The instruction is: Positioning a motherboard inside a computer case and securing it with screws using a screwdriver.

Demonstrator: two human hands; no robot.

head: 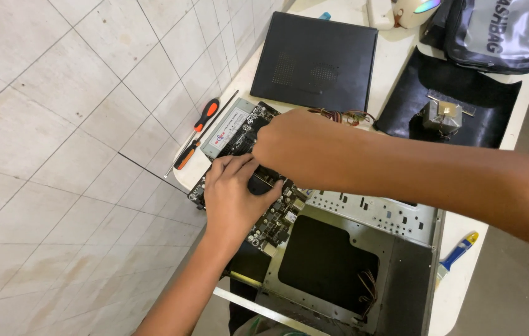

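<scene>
A black computer motherboard (272, 219) lies on the white table's left edge, partly over a grey power supply box (230, 127). My left hand (234, 198) presses flat on the board's middle, fingers closed together beside a dark part on it. My right hand (289, 146) reaches across from the right and grips something on the board's upper part; what its fingers hold is hidden. An open grey metal computer case (364, 249) lies just right of the board.
An orange-handled screwdriver (197, 132) lies at the table's left edge. A black case cover (315, 61) lies at the back. On a black mat (501, 106) stands a small metal part (442, 115). A grey bag (495, 31) sits at the back right; a blue-handled brush (457, 254) lies right.
</scene>
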